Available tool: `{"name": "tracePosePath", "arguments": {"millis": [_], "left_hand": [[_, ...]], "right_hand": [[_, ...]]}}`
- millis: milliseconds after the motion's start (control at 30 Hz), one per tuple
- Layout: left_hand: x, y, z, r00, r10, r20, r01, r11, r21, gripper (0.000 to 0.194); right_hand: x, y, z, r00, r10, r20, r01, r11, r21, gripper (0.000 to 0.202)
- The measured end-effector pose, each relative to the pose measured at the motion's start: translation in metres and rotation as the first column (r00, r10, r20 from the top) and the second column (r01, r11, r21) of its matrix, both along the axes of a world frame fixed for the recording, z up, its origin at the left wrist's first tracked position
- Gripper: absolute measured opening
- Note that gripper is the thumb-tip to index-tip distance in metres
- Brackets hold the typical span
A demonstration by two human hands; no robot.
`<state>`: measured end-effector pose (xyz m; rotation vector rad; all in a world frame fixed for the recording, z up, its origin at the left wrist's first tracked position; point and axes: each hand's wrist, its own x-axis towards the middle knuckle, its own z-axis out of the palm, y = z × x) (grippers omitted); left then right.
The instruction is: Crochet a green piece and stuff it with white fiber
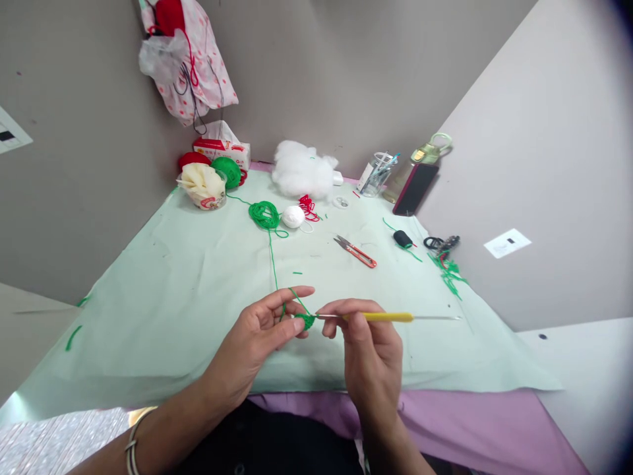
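Note:
Between thumb and fingers, my left hand (264, 333) pinches a small green crochet piece (307, 321), with green yarn looped over the raised index finger. That strand runs back across the cloth to a loose coil of green yarn (264, 215). My right hand (370, 343) is closed around a crochet hook (388, 317) with a yellow handle. The hook's thin metal end meets the right edge of the green piece; its other metal end points right. Whether the tip sits inside a stitch is too small to tell.
Orange-handled thread snips (357, 251) lie ahead on the pale green cloth (212, 284). Behind are a white yarn ball (293, 216), fluffy stuffing (302, 170), a plastic tub (202, 188) and a glass of pens (378, 175). A phone (416, 189) leans against a bottle (426, 153) at right.

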<state>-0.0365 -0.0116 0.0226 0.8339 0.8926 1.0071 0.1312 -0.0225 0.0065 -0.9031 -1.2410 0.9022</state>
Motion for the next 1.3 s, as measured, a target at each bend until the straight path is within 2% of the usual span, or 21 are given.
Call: {"name": "tracePosePath", "arguments": {"millis": [133,500,733,833,900,1000,1067,1133,1200,1233,1300], "left_hand": [[0.002,0.000,0.001,0.999,-0.009,0.042,0.011,0.999,-0.044,0.037],[0.004,-0.001,0.001,0.995,-0.029,0.096,0.034,0.998,-0.051,0.051],[0.005,-0.001,0.001,0.997,-0.011,0.077,0.014,0.999,-0.033,0.048],[0.006,-0.001,0.000,0.999,0.006,0.039,-0.005,1.000,-0.008,0.046],[0.005,-0.002,-0.003,1.000,0.019,-0.005,-0.019,1.000,0.016,0.045],[0.005,-0.003,-0.007,0.996,0.040,-0.084,-0.035,0.997,0.063,0.046],[0.007,-0.005,-0.007,0.987,0.081,-0.142,-0.068,0.993,0.096,0.046],[0.009,-0.006,-0.006,0.980,0.122,-0.158,-0.106,0.989,0.108,0.047],[0.011,-0.005,-0.004,0.993,0.097,-0.071,-0.094,0.995,0.041,0.052],[0.011,-0.005,-0.003,0.998,0.057,0.008,-0.057,0.998,-0.026,0.055],[0.010,-0.003,-0.001,0.984,-0.008,0.180,0.038,0.985,-0.165,0.054]], "right_hand": [[0.000,0.004,-0.006,0.996,0.041,-0.079,-0.047,0.997,-0.066,0.022],[0.003,0.003,-0.011,0.997,0.062,-0.043,-0.066,0.993,-0.095,0.015],[-0.002,0.007,-0.005,0.988,0.035,-0.151,-0.048,0.996,-0.081,0.018],[0.000,0.007,-0.002,0.989,0.059,-0.134,-0.069,0.995,-0.072,0.021],[0.003,0.005,0.000,0.995,0.069,-0.070,-0.072,0.996,-0.045,0.020],[0.007,-0.002,0.001,0.986,0.020,0.163,-0.026,0.999,0.034,0.021],[0.007,-0.006,-0.002,0.934,-0.046,0.355,-0.018,0.985,0.174,0.025],[0.007,-0.008,-0.009,0.841,-0.161,0.517,-0.045,0.931,0.362,0.032],[0.006,-0.008,-0.015,0.751,-0.293,0.591,-0.061,0.861,0.504,0.037],[0.005,-0.008,-0.017,0.735,-0.329,0.593,-0.049,0.847,0.529,0.038],[0.004,-0.006,-0.017,0.799,-0.311,0.514,0.032,0.876,0.481,0.036]]}}
